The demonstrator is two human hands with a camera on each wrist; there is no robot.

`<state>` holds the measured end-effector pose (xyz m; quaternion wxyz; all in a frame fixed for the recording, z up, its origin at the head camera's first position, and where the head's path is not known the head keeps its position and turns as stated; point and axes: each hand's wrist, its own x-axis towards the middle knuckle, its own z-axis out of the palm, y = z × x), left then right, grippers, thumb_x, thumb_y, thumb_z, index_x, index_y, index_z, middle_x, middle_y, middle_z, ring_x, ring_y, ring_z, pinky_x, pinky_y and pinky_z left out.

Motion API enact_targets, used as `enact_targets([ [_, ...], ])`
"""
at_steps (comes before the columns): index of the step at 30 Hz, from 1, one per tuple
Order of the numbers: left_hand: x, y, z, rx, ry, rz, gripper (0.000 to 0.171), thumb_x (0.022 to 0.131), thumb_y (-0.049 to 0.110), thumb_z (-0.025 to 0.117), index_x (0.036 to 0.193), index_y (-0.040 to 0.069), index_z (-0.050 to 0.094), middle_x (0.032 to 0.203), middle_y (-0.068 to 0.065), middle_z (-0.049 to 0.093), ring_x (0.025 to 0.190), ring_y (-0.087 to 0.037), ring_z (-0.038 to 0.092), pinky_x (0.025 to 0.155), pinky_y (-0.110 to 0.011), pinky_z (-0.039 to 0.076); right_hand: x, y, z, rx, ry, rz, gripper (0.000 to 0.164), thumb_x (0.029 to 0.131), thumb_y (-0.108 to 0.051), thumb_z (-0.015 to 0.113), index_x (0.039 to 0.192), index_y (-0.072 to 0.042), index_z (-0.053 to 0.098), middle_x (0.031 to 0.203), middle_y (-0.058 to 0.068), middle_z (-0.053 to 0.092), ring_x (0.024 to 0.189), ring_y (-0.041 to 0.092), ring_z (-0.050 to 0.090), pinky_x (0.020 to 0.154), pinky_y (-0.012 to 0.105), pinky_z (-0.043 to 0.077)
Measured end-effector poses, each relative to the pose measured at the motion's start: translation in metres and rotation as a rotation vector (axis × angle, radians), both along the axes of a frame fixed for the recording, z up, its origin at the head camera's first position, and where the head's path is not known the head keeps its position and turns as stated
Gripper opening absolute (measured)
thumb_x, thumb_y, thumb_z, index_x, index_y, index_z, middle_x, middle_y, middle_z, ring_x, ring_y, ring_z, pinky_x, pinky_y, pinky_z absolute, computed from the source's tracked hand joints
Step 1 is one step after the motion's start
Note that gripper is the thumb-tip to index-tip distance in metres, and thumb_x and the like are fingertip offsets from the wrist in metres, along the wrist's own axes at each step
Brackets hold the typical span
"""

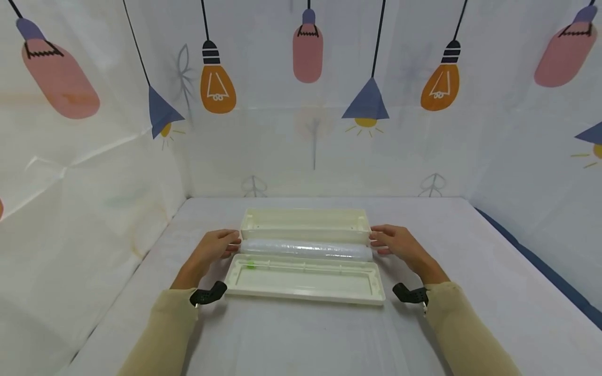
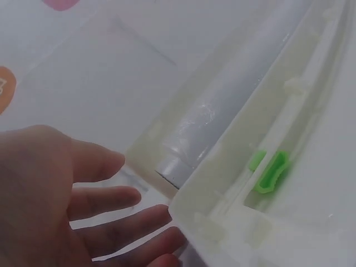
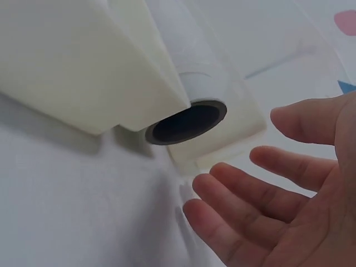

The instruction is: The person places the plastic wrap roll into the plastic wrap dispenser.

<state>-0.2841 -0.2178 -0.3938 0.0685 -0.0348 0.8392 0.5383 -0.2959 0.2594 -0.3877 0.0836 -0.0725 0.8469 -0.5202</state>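
The place looks like a small staged recording booth rather than a lived-in room. Printed sheeting [image 1: 301, 130] with cartoon light bulbs and hanging lamps closes it in at the back and on both sides, creased and folded at the corners like hung cloth or plastic. A desk [image 1: 305, 334] under a plain white cover fills the floor of the enclosure, fitting wall to wall.

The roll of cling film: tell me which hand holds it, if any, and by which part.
Neither hand holds it. The roll lies in the open dispenser box; the left hand and right hand sit open beside its two ends, fingers straight.
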Motion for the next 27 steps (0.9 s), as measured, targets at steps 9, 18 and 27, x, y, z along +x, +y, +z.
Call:
enact_targets([
  [9,0.006,0.002,-0.004,-0.078,0.039,0.002,0.047,0.105,0.032,0.054,0.134,-0.004,0.059,0.124,-0.017,0.067,0.111,-0.027,0.065,0.091,-0.037,0.054,0.014,0.009,-0.007,0.003,0.007,0.033,0.049,0.107,-0.024,0.051,0.142,0.009,0.048,0.136,0.029,0.056,0.118,0.038,0.062,0.093,0.044,0.055],
  [18,0.016,0.001,-0.006,-0.112,0.106,-0.003,0.04,0.103,0.032,0.057,0.122,-0.002,0.068,0.105,-0.007,0.07,0.095,-0.017,0.06,0.083,-0.028,0.053,0.017,0.008,-0.003,0.037,-0.002,0.088,0.051,0.103,-0.032,0.06,0.139,0.003,0.055,0.131,0.018,0.063,0.114,0.03,0.064,0.093,0.041,0.055],
  [27,0.017,0.004,-0.007,-0.173,0.098,-0.001,0.04,0.101,0.03,0.061,0.126,0.0,0.068,0.108,-0.007,0.071,0.097,-0.021,0.06,0.083,-0.033,0.048,0.022,0.005,-0.006,0.076,-0.014,0.156,0.059,0.098,-0.033,0.067,0.143,0.003,0.051,0.138,0.018,0.057,0.122,0.029,0.057,0.097,0.043,0.052],
])
